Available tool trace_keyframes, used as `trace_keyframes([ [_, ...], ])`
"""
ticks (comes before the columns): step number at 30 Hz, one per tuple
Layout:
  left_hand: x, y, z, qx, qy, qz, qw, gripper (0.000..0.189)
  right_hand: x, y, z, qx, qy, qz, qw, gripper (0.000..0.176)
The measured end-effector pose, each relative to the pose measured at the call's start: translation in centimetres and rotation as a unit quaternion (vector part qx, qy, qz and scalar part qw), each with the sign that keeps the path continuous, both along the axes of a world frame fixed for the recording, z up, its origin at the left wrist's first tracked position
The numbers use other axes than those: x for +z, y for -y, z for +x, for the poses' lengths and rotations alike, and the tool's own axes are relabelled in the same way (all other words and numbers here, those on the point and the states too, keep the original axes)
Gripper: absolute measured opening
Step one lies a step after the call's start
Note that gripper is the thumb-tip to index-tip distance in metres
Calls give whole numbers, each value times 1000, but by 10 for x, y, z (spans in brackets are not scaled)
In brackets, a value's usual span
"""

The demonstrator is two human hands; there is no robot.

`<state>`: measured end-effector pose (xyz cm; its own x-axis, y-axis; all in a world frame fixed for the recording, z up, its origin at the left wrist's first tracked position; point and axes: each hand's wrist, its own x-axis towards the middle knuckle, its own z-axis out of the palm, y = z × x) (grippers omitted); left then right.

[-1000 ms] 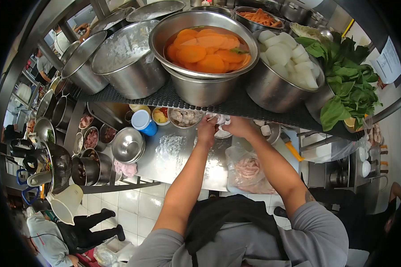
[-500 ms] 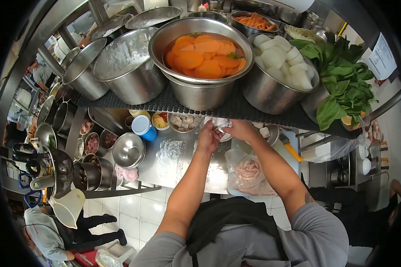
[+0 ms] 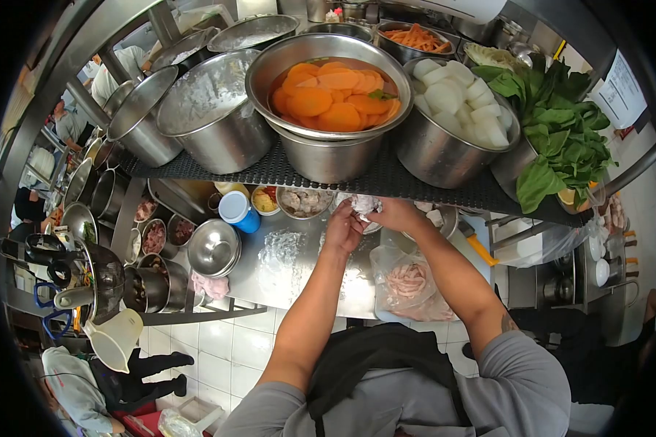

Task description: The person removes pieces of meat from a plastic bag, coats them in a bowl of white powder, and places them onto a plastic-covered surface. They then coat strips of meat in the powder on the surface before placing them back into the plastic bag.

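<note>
Both hands are up at the back of the steel surface (image 3: 284, 255), right under the front edge of the shelf (image 3: 386, 180). Between them sits a pale crumpled lump (image 3: 363, 205). The left hand (image 3: 342, 227) curls its fingers onto it from below-left, and the right hand (image 3: 399, 215) has its fingers closed round the other side. The lump is bunched, a touch wider across than deep, lying left to right between the hands; no clear point to it. The shelf's shadow and the fingers hide much of it, and what it is made of is hard to tell. A bag of pink meat (image 3: 408, 280) lies under the right forearm
</note>
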<state>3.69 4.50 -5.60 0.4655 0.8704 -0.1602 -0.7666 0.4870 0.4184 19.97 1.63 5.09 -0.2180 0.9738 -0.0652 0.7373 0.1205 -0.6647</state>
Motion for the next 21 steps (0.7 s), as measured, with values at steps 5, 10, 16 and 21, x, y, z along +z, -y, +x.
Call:
trace_keyframes([
  [5, -5, -1, 5, 38, -19, 4, 999, 22, -6, 0, -2, -21, 21, 17, 999, 55],
  [10, 12, 5, 4, 38, 23, -2, 999, 19, -24, -2, 0, -32, -39, 90, 995, 53],
  [16, 13, 6, 9, 73, -150, 46, 985, 21, -19, -1, -1, -43, -4, 52, 998, 54],
  [21, 36, 13, -2, -11, 12, -46, 999, 22, -41, -5, 2, -78, -140, -4, 987, 53],
])
